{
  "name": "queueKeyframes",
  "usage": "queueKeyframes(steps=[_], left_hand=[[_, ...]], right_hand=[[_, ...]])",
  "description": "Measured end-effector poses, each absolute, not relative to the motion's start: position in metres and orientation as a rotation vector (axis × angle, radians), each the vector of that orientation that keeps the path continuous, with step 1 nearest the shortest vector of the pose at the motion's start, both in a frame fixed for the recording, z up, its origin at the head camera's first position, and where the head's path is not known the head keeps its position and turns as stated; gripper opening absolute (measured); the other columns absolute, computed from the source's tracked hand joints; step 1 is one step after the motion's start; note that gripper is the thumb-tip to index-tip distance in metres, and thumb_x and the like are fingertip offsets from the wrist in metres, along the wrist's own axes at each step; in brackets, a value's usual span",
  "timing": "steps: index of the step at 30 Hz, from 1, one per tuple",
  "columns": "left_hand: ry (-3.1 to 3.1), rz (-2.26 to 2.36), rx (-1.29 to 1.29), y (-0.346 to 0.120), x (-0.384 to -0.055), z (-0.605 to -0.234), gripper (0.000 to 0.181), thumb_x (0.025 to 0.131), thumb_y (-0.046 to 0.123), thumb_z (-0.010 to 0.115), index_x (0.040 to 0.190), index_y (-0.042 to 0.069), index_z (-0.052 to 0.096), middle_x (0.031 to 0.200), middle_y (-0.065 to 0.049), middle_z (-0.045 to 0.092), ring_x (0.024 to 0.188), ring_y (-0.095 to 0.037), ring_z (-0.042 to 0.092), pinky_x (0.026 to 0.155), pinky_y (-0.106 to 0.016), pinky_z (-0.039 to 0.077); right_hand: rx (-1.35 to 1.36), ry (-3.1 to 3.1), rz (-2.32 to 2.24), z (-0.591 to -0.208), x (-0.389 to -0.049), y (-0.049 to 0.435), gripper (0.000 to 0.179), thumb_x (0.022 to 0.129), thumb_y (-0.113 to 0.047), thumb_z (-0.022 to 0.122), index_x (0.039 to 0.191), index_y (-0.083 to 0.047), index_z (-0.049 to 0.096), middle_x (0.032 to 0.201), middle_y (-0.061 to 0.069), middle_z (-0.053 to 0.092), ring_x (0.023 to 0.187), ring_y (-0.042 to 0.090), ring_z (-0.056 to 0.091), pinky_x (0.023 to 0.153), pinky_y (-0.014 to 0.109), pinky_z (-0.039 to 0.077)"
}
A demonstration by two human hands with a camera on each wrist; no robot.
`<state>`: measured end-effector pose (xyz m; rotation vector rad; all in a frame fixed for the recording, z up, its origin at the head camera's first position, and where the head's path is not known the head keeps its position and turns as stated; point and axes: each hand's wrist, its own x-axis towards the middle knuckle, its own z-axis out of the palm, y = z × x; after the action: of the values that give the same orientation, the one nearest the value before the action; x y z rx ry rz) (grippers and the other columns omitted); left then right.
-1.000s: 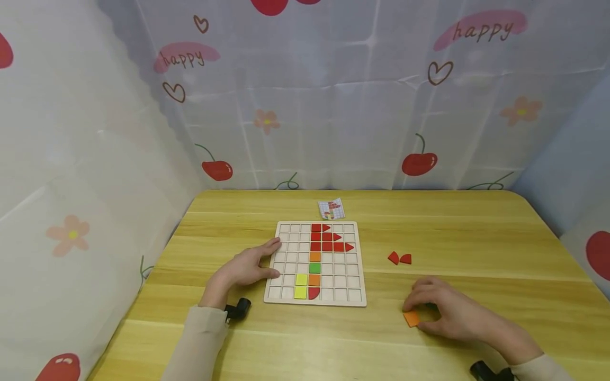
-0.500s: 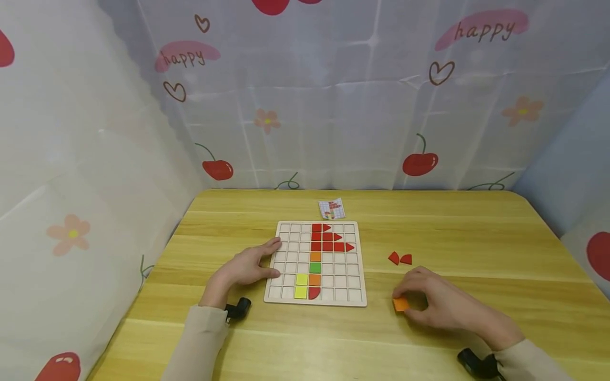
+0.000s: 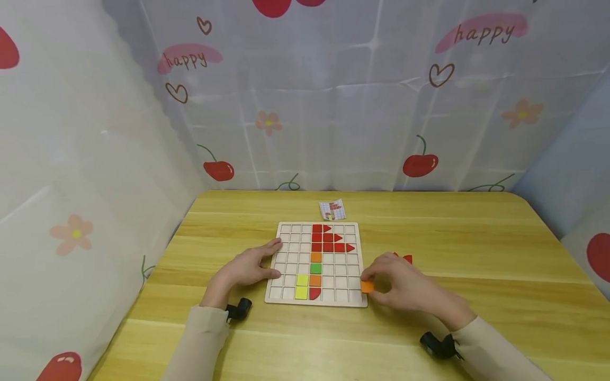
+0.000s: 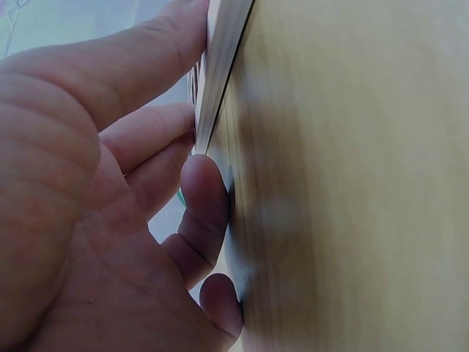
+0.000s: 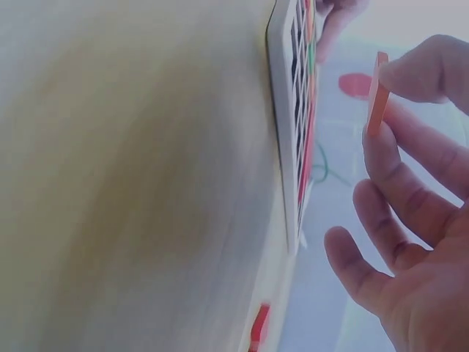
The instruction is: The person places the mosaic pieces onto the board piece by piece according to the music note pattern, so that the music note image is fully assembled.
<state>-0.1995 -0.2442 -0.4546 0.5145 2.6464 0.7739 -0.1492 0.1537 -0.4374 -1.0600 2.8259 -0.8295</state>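
Between thumb and fingers, my right hand pinches an orange square tile at the right edge of the wooden grid board. The right wrist view shows that tile raised above the table, its other fingers loosely bent. My left hand rests at the board's left edge, thumb and index finger spread and touching its border. Set in the grid are several red pieces, two orange squares, a green square, two yellow squares and a rounded red piece.
A small printed picture card lies just behind the board. Beyond my right hand, two loose red pieces are partly hidden by it. The wooden table runs back to a patterned curtain.
My right hand has lifted the orange square tile off the table and carried it leftward to the board's right edge. The left hand and the board have stayed in place.
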Motion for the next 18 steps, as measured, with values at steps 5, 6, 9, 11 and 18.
queueKeyframes(steps=[5,6,9,11,18], left_hand=[[2.648,0.775,0.513,-0.244,-0.2,-0.454,0.082,0.094,0.036,0.075,0.163,0.02,0.033,0.172,0.004,0.024,0.156,-0.03,0.03,0.121,-0.053,0.032],[2.649,0.774,0.513,-0.244,-0.2,-0.453,0.082,0.094,0.036,0.075,0.163,0.02,0.033,0.172,0.004,0.024,0.156,-0.03,0.03,0.121,-0.053,0.032],[2.646,0.774,0.508,-0.243,-0.199,-0.453,0.082,0.094,0.035,0.075,0.163,0.02,0.033,0.172,0.004,0.024,0.156,-0.03,0.03,0.121,-0.053,0.031],[2.645,0.777,0.506,-0.243,-0.199,-0.452,0.082,0.094,0.035,0.076,0.163,0.02,0.033,0.172,0.004,0.024,0.156,-0.03,0.03,0.121,-0.053,0.031],[2.643,0.776,0.523,-0.244,-0.2,-0.452,0.083,0.094,0.035,0.075,0.163,0.019,0.032,0.172,0.002,0.023,0.156,-0.03,0.03,0.122,-0.053,0.031]], right_hand=[[-0.996,2.767,-0.892,-0.435,-0.155,0.132,0.025,0.083,-0.017,0.084,0.105,-0.027,0.078,0.104,-0.019,0.069,0.105,0.011,0.057,0.094,0.036,0.051],[-0.988,2.759,-0.907,-0.434,-0.156,0.127,0.025,0.082,-0.017,0.083,0.104,-0.027,0.078,0.104,-0.019,0.069,0.105,0.011,0.057,0.093,0.036,0.051],[-0.989,2.756,-0.913,-0.435,-0.161,0.114,0.024,0.082,-0.017,0.082,0.104,-0.027,0.078,0.104,-0.019,0.069,0.105,0.01,0.057,0.094,0.035,0.051],[-1.005,2.749,-0.911,-0.435,-0.164,0.106,0.023,0.082,-0.018,0.082,0.104,-0.026,0.079,0.104,-0.019,0.07,0.105,0.009,0.058,0.097,0.037,0.051],[-1.11,2.711,-0.945,-0.438,-0.174,0.078,0.019,0.084,-0.017,0.08,0.102,-0.02,0.08,0.1,-0.014,0.073,0.099,0.014,0.061,0.097,0.038,0.049]])
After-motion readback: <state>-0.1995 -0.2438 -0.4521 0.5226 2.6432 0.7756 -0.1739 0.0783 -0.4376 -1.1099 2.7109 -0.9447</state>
